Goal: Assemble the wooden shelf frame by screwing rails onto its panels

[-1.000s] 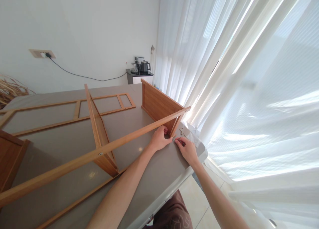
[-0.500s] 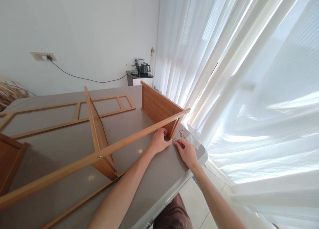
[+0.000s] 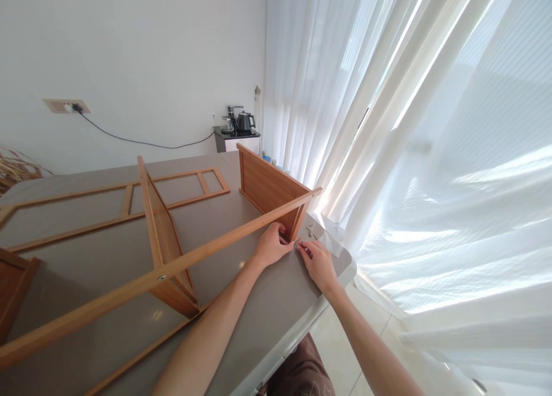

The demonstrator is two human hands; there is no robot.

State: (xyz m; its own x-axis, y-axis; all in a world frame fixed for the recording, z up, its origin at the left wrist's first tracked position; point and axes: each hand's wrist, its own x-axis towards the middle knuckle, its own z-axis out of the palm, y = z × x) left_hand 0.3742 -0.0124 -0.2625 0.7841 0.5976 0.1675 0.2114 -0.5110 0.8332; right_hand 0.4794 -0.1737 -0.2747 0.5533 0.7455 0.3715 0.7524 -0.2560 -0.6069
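R hand (image 3: pixel 319 264): I read its grip as pinched on small metal part (image 3: pixel 296 245), type unclear, at near lower corner of end panel (image 3: pixel 267 186), on tabletop (image 3: pixel 276 307). L hand (image 3: pixel 268 248) adj., inner side; hold: can't tell. Panel's long axis runs fwd-L.

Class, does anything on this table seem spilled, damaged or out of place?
Nothing looks spilled or damaged. Only the small fasteners stand out, scattered loose near the corner of the table, beyond the right hand.

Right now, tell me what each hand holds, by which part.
The right hand pinches a small item, gripped part unclear; left hand at the wooden panel, hold unclear.
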